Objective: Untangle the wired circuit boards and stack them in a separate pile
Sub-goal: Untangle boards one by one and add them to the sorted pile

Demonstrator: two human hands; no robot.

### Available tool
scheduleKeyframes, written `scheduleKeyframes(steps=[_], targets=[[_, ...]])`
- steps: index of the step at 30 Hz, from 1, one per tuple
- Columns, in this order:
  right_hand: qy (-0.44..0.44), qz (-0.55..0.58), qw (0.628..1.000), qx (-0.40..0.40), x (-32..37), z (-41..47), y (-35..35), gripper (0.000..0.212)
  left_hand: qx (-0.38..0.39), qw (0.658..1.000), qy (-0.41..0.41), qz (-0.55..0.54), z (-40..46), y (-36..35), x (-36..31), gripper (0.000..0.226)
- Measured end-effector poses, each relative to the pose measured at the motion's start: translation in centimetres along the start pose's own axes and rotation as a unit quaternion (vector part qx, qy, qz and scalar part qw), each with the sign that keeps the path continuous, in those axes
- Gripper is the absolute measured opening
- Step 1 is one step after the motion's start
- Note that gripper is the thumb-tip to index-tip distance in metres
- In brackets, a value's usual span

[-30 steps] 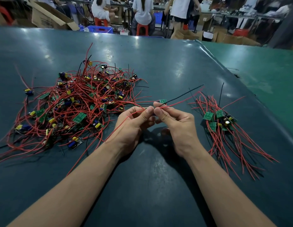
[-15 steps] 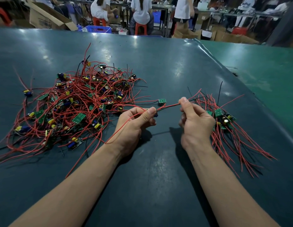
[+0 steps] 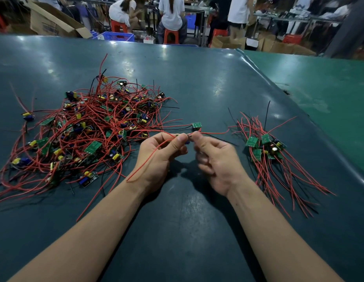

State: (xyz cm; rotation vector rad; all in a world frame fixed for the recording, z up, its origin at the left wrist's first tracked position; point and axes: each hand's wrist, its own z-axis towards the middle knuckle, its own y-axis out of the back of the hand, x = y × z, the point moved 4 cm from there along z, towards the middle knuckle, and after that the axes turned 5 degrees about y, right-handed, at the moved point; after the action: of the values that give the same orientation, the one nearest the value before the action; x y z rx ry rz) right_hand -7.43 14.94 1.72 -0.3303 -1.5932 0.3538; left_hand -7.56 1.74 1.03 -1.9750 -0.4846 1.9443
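On the dark teal tabletop (image 3: 197, 231) the person's two bare hands meet near the middle. The left hand (image 3: 158, 157) has its thumb and forefinger pressed together in a pinching grip on a thin red wire (image 3: 148, 161), which loops down across the back of that hand toward the wrist. The right hand (image 3: 216, 159) is just beside it, fingers curled, its fingertips at the same spot on the wiring; motion blur hides whether its grip actually pinches the wire. Just beyond the fingertips a small green circuit board (image 3: 196, 125) lies on its red and black leads. To the left sprawls the big tangled heap of red-wired circuit boards (image 3: 91, 127) with yellow and blue components. To the right, well apart from the heap, lies the smaller sorted pile of green boards (image 3: 262, 147), its red wires trailing toward the near edge.
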Motion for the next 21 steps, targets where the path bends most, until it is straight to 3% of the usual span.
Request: scheduleKeyframes(steps=[3, 15, 21], targets=[[-0.013, 0.018, 1.000, -0.006, -0.3, 0.0, -0.2, 0.003, 0.012, 0.997, -0.007, 0.077, -0.2, 0.0, 0.0, 0.024], [0.139, -0.116, 0.969, -0.168, 0.4, 1.0, 1.3, 0.013, -0.011, 0.989, -0.033, 0.146, -0.6, -0.8, -0.5, 0.027], [0.221, -0.222, 0.932, -0.184, 1.2, 0.5, 1.4, 0.020, -0.009, 0.984, -0.038, 0.173, -0.8, -0.9, -0.5, 0.016]])
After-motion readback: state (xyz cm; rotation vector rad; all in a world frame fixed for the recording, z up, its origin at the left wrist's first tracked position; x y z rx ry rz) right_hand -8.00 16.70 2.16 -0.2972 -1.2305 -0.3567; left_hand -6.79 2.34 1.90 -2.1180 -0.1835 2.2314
